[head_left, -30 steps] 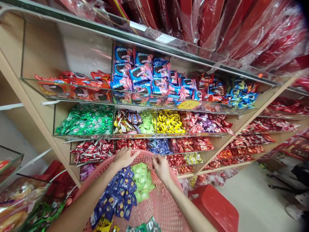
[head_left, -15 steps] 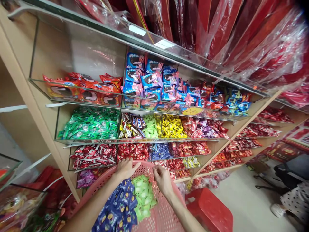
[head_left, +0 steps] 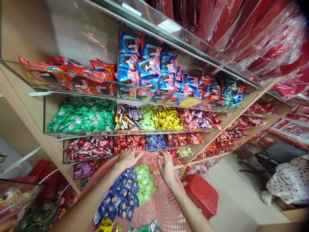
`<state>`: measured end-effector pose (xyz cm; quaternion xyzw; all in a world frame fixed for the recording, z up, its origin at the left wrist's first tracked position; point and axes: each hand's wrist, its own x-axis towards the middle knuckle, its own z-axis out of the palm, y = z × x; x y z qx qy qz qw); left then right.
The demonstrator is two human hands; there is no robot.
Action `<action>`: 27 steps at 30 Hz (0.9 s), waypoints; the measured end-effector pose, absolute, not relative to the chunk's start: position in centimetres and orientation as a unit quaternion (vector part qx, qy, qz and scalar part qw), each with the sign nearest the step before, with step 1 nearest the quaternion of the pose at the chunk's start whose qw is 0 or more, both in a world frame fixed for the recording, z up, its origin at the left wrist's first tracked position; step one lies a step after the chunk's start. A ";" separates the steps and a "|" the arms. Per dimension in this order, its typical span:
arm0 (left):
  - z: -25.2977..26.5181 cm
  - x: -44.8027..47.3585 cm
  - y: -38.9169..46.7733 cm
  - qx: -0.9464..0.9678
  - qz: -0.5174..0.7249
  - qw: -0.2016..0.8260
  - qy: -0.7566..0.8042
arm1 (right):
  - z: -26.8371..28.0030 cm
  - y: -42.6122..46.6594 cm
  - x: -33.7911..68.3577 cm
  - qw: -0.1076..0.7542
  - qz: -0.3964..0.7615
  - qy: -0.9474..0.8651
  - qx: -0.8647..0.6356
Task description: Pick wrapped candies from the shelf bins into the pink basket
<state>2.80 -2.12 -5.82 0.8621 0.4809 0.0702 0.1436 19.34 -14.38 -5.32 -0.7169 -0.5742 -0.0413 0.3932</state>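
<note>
From where I stand, the pink basket (head_left: pixel 150 158) is right at the person's fingers; the left hand (head_left: pixel 128 159) lies over its far rim, thumb stretched apart along the edge, while the right hand (head_left: pixel 166 167) is bent at the rim further right, thumb apart from the fingers; whether either one truly grips the plastic, I cannot tell. The rim curves bare between the two hands; just beyond it, the shelf compartments come close, red sweets (head_left: pixel 130 143) past the left hand and blue sweets (head_left: pixel 156 142) beyond the gap; to the right, a red plastic stool or bin (head_left: pixel 202 195) stands near the basket, with open floor (head_left: pixel 234 177) past it, reaching toward someone in a dotted garment (head_left: pixel 293 178). Inside the basket, navy packets (head_left: pixel 120 193) heap on the left; pale green packets (head_left: pixel 145 183) lie against them, below and between the hands; yellow packets (head_left: pixel 106 224) and dark green packets (head_left: pixel 153 226) show at the near side; the holed bottom is bare to the right.
</note>
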 end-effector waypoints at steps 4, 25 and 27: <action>-5.3 5.0 -2.6 0.872 0.070 0.138 0.465 | -5.5 -14.9 21.4 0.341 -0.087 -0.584 -0.732; -3.6 26.1 -7.8 0.916 0.104 0.071 0.380 | -3.4 -31.4 43.4 0.498 0.571 -0.187 -0.625; -4.0 27.6 -8.0 0.919 0.117 0.067 0.370 | -3.6 -31.8 44.5 0.520 0.539 -0.169 -0.641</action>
